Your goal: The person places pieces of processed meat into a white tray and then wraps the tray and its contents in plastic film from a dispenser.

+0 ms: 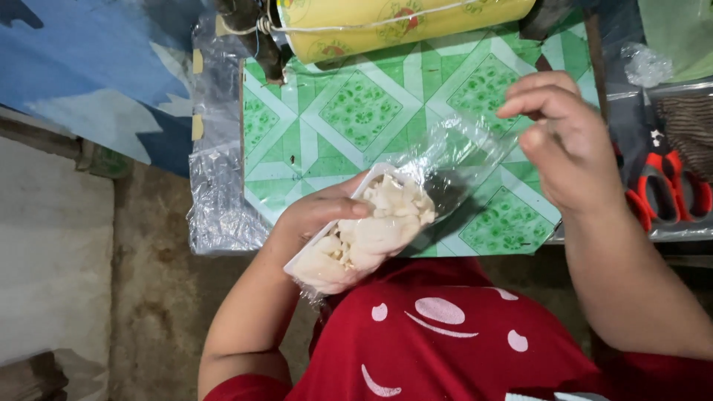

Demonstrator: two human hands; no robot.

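My left hand (316,215) grips a small white tray (327,236) heaped with pale white pieces (375,226), held tilted above the table's near edge. Clear plastic film (464,156) stretches from the tray up to my right hand (568,145), whose fingertips pinch the film's far end. A large roll of film with a yellow patterned core (401,26) lies across the far end of the table.
The table is covered with a green and white tile-patterned cloth (349,111), with clear plastic sheet (219,178) draped over its left edge. Red-handled scissors (665,193) lie on a shelf to the right. A blue patterned wall (96,74) is at left.
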